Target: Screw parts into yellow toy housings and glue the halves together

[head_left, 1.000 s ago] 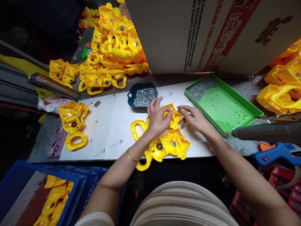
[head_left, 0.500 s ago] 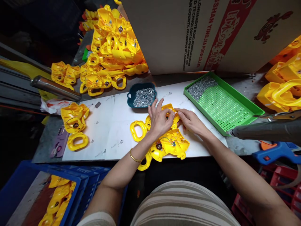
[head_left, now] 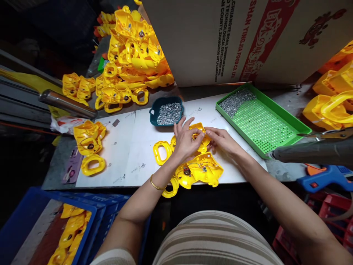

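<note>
A yellow plastic toy shell (head_left: 199, 127) lies hollow side up on the white board, its handle loop to the left. My left hand (head_left: 185, 140) is over it, thumb and forefinger pinched near its upper right part, the other fingers raised and spread. Whatever is in that pinch is too small to make out. At the shell's right edge, my right hand (head_left: 224, 141) grips it, with thumb and forefinger close to the left fingertips. Just below lies a second yellow shell (head_left: 202, 167) with wires, a round dark part and a small circuit board inside.
A dark teal tray (head_left: 152, 119) of small metal screws stands behind my left hand. The green perforated basket (head_left: 264, 127) holds more screws. Yellow shells (head_left: 138, 48) are heaped at back left, and another shell (head_left: 89, 136) lies left. A carton (head_left: 193, 44) blocks the back; a blue glue gun (head_left: 322, 178) hangs right.
The left thumb and forefinger have shifted slightly on the upper shell. My right hand stays at its edge. The whole view has moved a little.
</note>
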Demonstrator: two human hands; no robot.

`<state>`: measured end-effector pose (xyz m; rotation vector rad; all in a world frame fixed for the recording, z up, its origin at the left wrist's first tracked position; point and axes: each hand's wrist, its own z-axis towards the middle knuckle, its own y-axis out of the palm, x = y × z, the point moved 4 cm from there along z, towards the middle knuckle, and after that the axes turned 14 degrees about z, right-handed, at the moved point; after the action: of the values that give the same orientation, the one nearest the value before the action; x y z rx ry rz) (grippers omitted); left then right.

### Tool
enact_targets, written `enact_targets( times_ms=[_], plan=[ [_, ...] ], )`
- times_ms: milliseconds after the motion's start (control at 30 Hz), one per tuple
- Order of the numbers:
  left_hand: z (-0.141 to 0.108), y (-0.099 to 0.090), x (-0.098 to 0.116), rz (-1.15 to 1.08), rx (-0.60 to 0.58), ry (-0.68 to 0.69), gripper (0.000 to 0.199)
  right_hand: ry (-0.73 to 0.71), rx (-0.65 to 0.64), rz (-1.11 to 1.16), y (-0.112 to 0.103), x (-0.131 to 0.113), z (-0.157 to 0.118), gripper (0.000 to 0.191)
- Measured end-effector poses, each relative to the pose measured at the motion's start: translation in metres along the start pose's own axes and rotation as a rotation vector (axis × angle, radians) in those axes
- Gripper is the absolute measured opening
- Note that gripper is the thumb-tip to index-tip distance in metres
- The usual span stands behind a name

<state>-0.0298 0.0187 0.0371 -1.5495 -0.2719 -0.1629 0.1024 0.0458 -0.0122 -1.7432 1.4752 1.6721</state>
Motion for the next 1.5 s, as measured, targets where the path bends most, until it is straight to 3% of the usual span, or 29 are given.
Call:
enact_targets(
  times_ms=[233, 333, 467, 600, 700, 800, 867, 1000, 1233, 1300, 1400, 1500],
  plan=[
    [0.002, -0.009, -0.006, -0.047, 0.027, 0.042, 0.007, 0.17, -0.042, 0.081, 0.01, -0.016, 0.004, 0.012],
    [0.005, -0.014, -0.011, -0.071, 0.056, 0.095, 0.007, 0.115, -0.008, 0.087, 0.012, -0.021, 0.004, 0.013],
    [0.013, -0.024, -0.015, -0.138, 0.049, 0.209, 0.007, 0.006, 0.023, 0.047, 0.014, -0.029, 0.003, 0.029],
    [0.014, -0.049, -0.012, -0.2, 0.093, 0.359, 0.01, -0.091, -0.055, -0.018, 0.022, -0.049, -0.006, 0.045],
    [0.005, -0.076, -0.005, -0.174, 0.141, 0.417, 0.024, -0.134, -0.145, -0.064, 0.031, -0.068, -0.022, 0.048],
    [-0.008, -0.096, 0.002, -0.123, 0.13, 0.455, 0.045, -0.096, -0.218, -0.072, 0.042, -0.075, -0.041, 0.044],
    [-0.02, -0.1, 0.007, -0.095, 0.091, 0.528, 0.048, -0.029, -0.257, -0.042, 0.047, -0.07, -0.054, 0.043],
    [-0.044, -0.09, 0.009, -0.036, 0.087, 0.638, 0.036, 0.045, -0.268, 0.004, 0.051, -0.05, -0.074, 0.042],
    [-0.055, -0.056, 0.01, -0.148, 0.076, 0.515, 0.033, 0.064, -0.174, -0.042, 0.037, -0.031, -0.083, 0.042],
    [-0.054, -0.048, 0.005, -0.178, -0.041, 0.476, 0.043, 0.154, -0.174, -0.03, 0.033, -0.026, -0.085, 0.043],
    [-0.057, -0.038, -0.018, -0.184, -0.287, 0.416, 0.08, 0.303, -0.192, 0.005, 0.027, -0.019, -0.091, 0.047],
    [-0.069, -0.03, -0.053, -0.101, -0.444, 0.343, 0.093, 0.268, -0.156, -0.023, 0.019, -0.016, -0.091, 0.047]
  ],
)
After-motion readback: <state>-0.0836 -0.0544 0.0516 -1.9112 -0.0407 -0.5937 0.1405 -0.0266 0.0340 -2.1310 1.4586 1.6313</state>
